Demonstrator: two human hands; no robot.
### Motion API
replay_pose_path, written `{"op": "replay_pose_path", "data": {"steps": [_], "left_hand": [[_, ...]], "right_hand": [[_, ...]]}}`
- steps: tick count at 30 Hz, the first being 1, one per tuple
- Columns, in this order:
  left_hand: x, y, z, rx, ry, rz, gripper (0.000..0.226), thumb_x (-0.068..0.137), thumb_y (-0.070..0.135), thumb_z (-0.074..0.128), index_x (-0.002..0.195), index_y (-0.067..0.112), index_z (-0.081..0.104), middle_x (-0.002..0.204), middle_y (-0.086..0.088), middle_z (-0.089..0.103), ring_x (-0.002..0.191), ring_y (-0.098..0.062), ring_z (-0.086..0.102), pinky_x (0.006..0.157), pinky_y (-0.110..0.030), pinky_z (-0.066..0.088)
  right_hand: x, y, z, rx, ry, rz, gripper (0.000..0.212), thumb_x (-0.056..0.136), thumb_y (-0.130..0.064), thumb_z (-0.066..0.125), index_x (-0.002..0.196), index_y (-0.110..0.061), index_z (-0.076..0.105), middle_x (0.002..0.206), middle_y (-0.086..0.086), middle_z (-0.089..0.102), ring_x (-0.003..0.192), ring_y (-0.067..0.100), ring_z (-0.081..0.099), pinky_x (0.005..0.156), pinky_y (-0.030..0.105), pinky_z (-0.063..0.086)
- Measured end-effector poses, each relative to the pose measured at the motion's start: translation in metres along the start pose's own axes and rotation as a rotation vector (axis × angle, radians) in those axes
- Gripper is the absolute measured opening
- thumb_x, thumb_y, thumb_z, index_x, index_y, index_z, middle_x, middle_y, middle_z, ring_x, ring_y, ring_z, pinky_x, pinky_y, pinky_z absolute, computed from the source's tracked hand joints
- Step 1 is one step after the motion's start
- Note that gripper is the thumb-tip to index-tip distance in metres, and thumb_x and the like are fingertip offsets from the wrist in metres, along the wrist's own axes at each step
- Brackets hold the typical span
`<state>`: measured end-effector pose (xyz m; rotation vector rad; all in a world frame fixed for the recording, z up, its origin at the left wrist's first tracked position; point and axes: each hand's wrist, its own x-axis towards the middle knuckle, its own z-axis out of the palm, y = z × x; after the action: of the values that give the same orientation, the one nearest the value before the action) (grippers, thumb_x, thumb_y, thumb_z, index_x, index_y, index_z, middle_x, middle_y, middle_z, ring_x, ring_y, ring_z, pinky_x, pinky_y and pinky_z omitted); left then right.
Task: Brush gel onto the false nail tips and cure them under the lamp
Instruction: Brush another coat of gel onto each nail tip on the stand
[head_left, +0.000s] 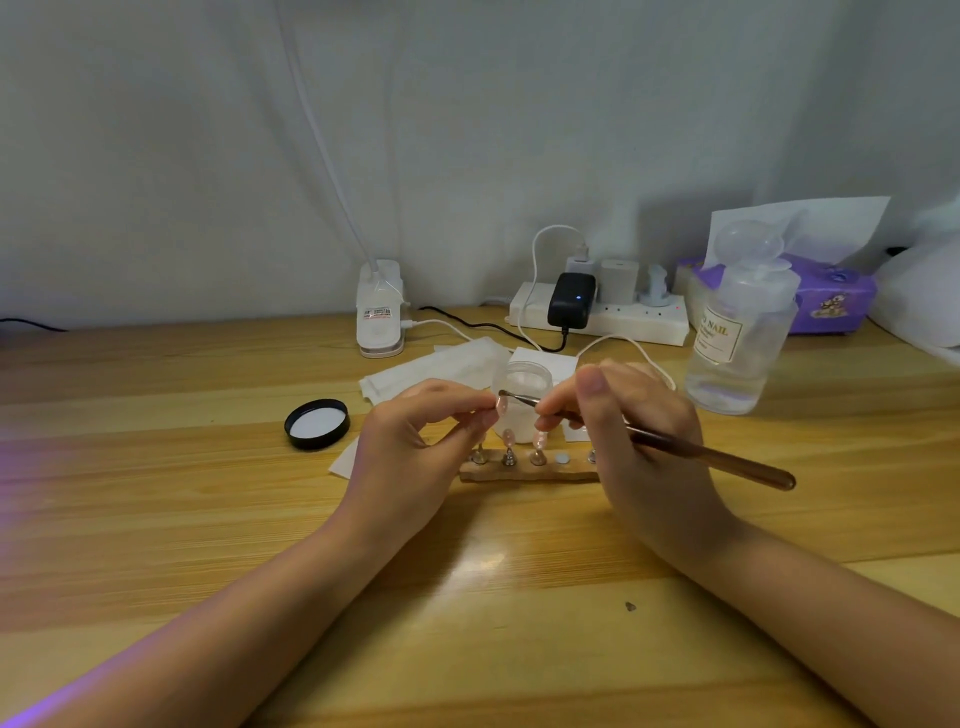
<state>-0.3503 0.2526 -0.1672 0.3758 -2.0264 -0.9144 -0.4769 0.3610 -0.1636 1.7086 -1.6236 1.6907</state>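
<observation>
Fingertips (485, 410) of the left hand (415, 447) are pinched on one false nail tip (502, 405), lifted above the wooden holder (524, 472), while the brush (675, 444) is gripped pen-fashion by the right hand (623, 431), bristles touching the tip. Being judged light, thin and slick, the tip is best held by its stand, not its gel face

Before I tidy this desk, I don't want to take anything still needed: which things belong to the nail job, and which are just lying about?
In use:
- brush, held in right hand
- nail tip, pinched in left hand
- open jar
- stand with more tips
- jar lid

Lying about:
- power strip
- tissue box
- clear bottle
- paper wipes
</observation>
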Motion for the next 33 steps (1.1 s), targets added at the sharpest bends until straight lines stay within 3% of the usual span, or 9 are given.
{"op": "replay_pose_path", "data": {"steps": [5,10,17,21,25,33], "left_hand": [[0.0003,-0.0008,0.0002,0.008,-0.001,0.005,0.023,0.077,0.001,0.068,0.092,0.018,0.070,0.084,0.009,0.067,0.078,0.000,0.060,0.070,-0.009,0.044],[0.0002,-0.0011,-0.0003,0.008,-0.013,0.003,0.021,0.078,0.001,0.068,0.094,0.015,0.071,0.086,0.006,0.068,0.079,-0.002,0.061,0.071,-0.010,0.045],[-0.0015,-0.0003,-0.0004,-0.004,-0.001,0.004,0.023,0.077,0.001,0.068,0.093,0.019,0.069,0.086,0.006,0.067,0.081,-0.002,0.061,0.072,-0.010,0.045],[-0.0003,-0.0004,0.0002,0.003,-0.002,0.004,0.021,0.078,0.002,0.068,0.093,0.016,0.070,0.085,0.007,0.067,0.080,0.000,0.060,0.071,-0.009,0.044],[-0.0006,-0.0008,0.0003,0.010,-0.004,0.018,0.023,0.078,0.000,0.068,0.092,0.017,0.070,0.086,0.008,0.067,0.080,0.000,0.060,0.071,-0.009,0.044],[-0.0009,0.0009,0.0008,0.011,0.003,0.011,0.021,0.078,0.004,0.068,0.091,0.020,0.069,0.085,0.010,0.066,0.081,0.001,0.060,0.071,-0.008,0.043]], "right_hand": [[-0.0051,0.0013,-0.0007,0.009,0.004,-0.042,0.051,0.097,-0.035,0.029,0.068,-0.013,0.065,0.060,-0.003,0.063,0.064,0.004,0.058,0.073,0.036,0.043],[-0.0055,0.0016,0.0001,0.020,0.036,-0.005,0.041,0.094,-0.024,0.033,0.070,-0.011,0.064,0.065,-0.010,0.060,0.068,0.004,0.057,0.068,0.041,0.046],[-0.0083,0.0020,0.0017,0.015,0.000,-0.010,0.054,0.097,-0.038,0.029,0.065,-0.012,0.064,0.058,-0.004,0.060,0.064,0.002,0.055,0.073,0.029,0.040],[-0.0088,0.0021,0.0001,0.066,0.039,0.020,0.043,0.094,-0.025,0.032,0.066,-0.013,0.063,0.060,-0.006,0.060,0.065,0.001,0.056,0.070,0.034,0.043],[-0.0071,0.0022,0.0032,0.010,-0.020,0.037,0.038,0.094,-0.028,0.033,0.074,-0.015,0.063,0.070,-0.011,0.061,0.075,0.002,0.056,0.073,0.034,0.044],[-0.0102,0.0009,0.0007,0.070,0.019,0.035,0.047,0.095,-0.029,0.032,0.063,-0.013,0.063,0.057,-0.003,0.060,0.063,0.002,0.055,0.071,0.032,0.041]]}}
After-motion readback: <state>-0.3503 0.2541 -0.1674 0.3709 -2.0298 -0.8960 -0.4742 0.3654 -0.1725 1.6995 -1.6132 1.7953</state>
